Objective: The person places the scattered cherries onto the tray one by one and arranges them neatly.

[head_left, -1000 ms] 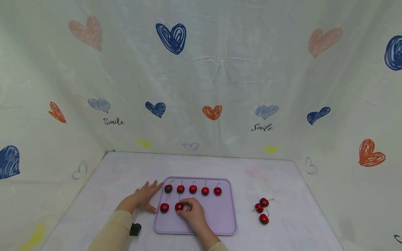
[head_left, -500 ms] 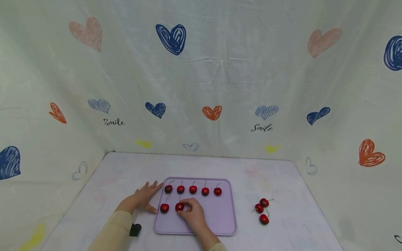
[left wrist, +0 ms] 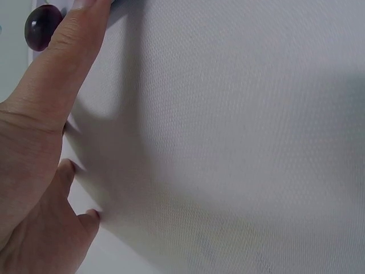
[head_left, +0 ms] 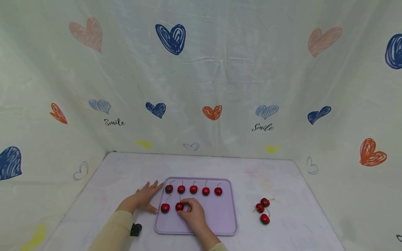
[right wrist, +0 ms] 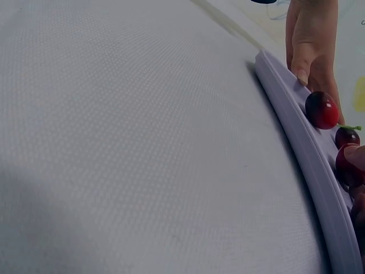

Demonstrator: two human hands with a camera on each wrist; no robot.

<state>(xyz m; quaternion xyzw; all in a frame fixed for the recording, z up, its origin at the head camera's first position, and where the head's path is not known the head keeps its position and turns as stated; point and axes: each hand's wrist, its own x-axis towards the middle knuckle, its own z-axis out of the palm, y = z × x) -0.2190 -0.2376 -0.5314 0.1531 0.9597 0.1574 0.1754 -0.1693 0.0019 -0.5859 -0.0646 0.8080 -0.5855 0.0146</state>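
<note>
Soft, grayish light falls all around the tray [head_left: 220, 213]. Behind the tray, the hanging cloth [head_left: 232, 78] has pale, shiny patches. In the right wrist view, a dark shadow hugs the tray, whose side looks bent. In the left wrist view, a fuzzy shadow lies on the table [left wrist: 256, 142] near the tray, and one cherry [left wrist: 42, 28] looks almost black.

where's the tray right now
In the head view, the tray lies low and central, the left hand at its left edge, three loose cherries to its right.
</note>
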